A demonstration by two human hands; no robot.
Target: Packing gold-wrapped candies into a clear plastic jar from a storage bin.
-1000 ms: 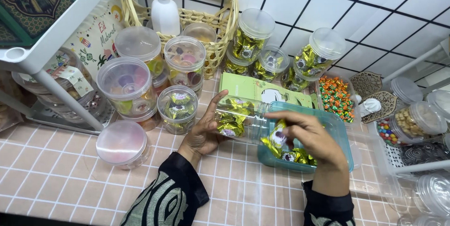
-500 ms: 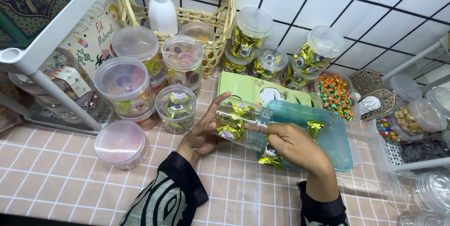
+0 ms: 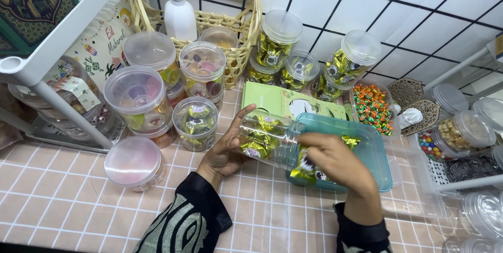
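Note:
My left hand (image 3: pixel 226 151) holds a clear plastic jar (image 3: pixel 267 137) tipped on its side, partly filled with gold-wrapped candies. Its open mouth points right, over a teal tray (image 3: pixel 374 153). My right hand (image 3: pixel 332 164) is closed on a bunch of gold-wrapped candies (image 3: pixel 306 169) right at the jar's mouth. A few more wrapped candies lie in the tray behind that hand.
Several lidded jars of candy (image 3: pixel 196 122) stand to the left and behind, with a wicker basket (image 3: pixel 236 33) and a white shelf rack (image 3: pixel 57 43). A loose pink-tinted lid (image 3: pixel 133 161) lies front left. Trays of colourful sweets (image 3: pixel 373 109) and empty jars (image 3: pixel 479 211) sit to the right.
My right hand has carried candies from the tray leftwards up to the jar's mouth. The left hand keeps the jar tilted in the same place.

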